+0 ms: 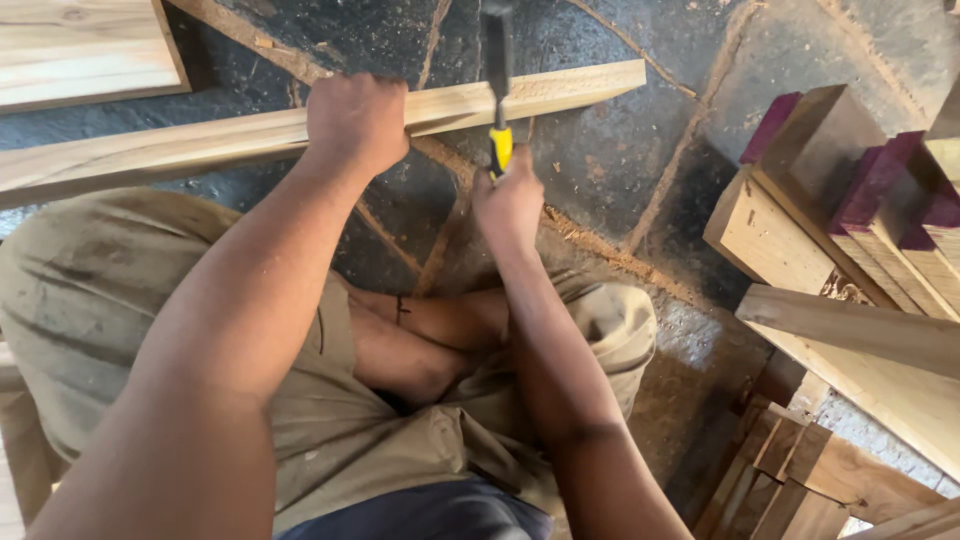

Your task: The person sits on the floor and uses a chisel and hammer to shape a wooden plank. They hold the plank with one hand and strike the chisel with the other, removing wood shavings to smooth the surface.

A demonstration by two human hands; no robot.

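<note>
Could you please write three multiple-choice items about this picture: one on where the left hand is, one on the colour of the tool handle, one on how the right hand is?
1. Where is the left hand?
A. On the long pale wooden plank
B. On the stack of wooden blocks with purple-painted ends
C. Flat on the dark stone floor

2. Which colour shows on the grip of the black tool with a yellow handle?
A. Red
B. Yellow
C. Green

3. How is the right hand?
A. Open and holding nothing
B. Resting on the knee
C. Closed around the tool handle

Answers:
1. A, as the fingers curl over the plank's edge.
2. B, as a yellow part shows just above the fist.
3. C, as the handle comes straight up out of the closed hand.
</note>
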